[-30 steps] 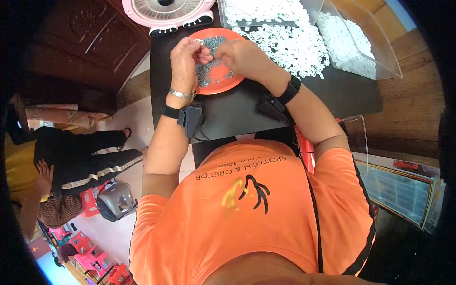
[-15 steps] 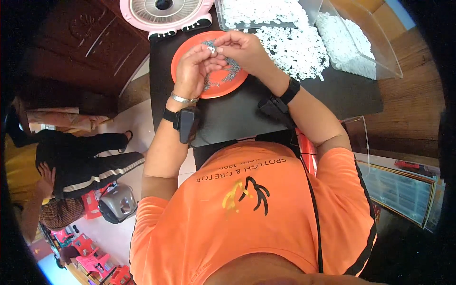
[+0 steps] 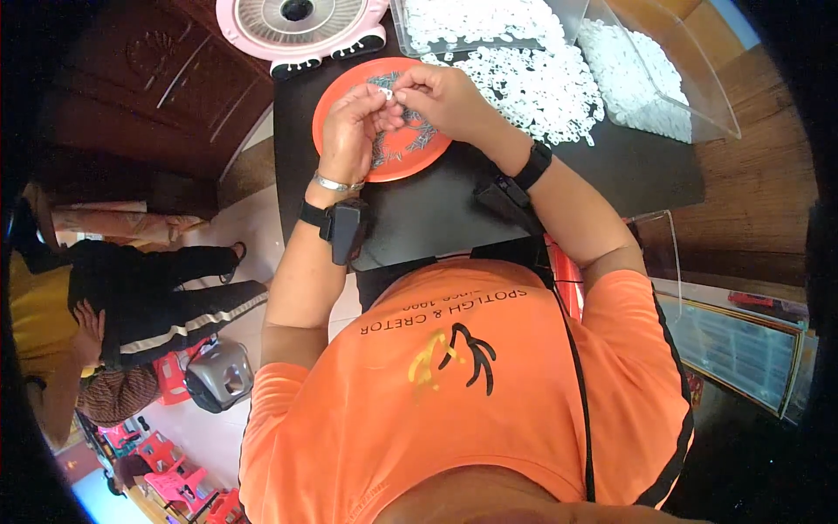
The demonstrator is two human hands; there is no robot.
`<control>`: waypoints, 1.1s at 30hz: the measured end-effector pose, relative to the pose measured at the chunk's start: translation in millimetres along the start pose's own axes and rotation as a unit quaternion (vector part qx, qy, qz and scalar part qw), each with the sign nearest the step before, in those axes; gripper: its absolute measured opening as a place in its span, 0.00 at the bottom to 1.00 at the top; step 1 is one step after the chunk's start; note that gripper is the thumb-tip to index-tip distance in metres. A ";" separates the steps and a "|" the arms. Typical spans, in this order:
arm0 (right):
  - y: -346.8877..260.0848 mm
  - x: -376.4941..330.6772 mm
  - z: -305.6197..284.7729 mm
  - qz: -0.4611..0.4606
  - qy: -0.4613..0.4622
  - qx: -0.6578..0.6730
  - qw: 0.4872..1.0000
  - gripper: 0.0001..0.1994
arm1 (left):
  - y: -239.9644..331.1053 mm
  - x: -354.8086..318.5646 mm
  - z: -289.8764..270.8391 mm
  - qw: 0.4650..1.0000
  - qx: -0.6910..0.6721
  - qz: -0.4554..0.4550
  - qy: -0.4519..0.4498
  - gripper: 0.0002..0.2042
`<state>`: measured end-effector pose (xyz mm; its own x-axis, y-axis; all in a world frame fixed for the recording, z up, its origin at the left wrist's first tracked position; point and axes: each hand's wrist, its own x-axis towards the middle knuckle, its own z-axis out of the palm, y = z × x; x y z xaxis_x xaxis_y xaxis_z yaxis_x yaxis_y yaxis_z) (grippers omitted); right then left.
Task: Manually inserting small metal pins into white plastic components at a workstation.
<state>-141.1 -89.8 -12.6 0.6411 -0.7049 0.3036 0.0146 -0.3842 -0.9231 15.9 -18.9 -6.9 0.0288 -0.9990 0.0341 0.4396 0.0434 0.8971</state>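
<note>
Above the orange plate, my left hand pinches a small white plastic cable clip between thumb and forefinger. My right hand meets it from the right, thumb and forefinger pressed together at the clip. What sits in the right fingertips, if anything, is too small to make out. Small grey nails lie scattered over the plate under both hands, which partly hide them.
A heap of white clips lies right of the plate on the black table. Behind it stand a clear bin of clips and another clear bin. A pink fan stands far left. At left is another person.
My right fingers have shifted slightly at the clip. The left hand keeps its pinch over the plate with little movement.
</note>
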 end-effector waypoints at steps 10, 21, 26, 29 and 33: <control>-4.6 0.4 -3.4 -0.026 0.044 -0.116 0.992 0.10 | 6.5 2.9 -3.7 0.999 0.037 0.009 -0.005 0.06; -9.8 1.0 -9.7 -0.022 0.027 0.000 0.999 0.09 | 3.9 -4.3 12.1 0.979 0.198 0.024 0.042 0.08; -13.8 2.2 -14.6 -0.034 -0.031 -0.010 0.999 0.09 | -0.2 -2.2 9.5 0.962 0.262 0.065 0.032 0.10; -12.0 3.4 -17.8 -0.023 -0.057 0.031 0.998 0.09 | 0.2 -2.1 8.9 0.952 0.293 0.088 0.025 0.09; -13.7 3.0 -18.9 -0.001 -0.062 0.016 0.998 0.09 | 6.6 -8.5 21.2 0.950 0.303 0.064 0.036 0.08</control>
<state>-153.9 -97.9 5.4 0.7305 -0.6244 0.2766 0.0400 -0.3652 -0.9301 -0.5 -10.3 8.1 0.1188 -0.9817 0.1490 -0.1685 0.1279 0.9774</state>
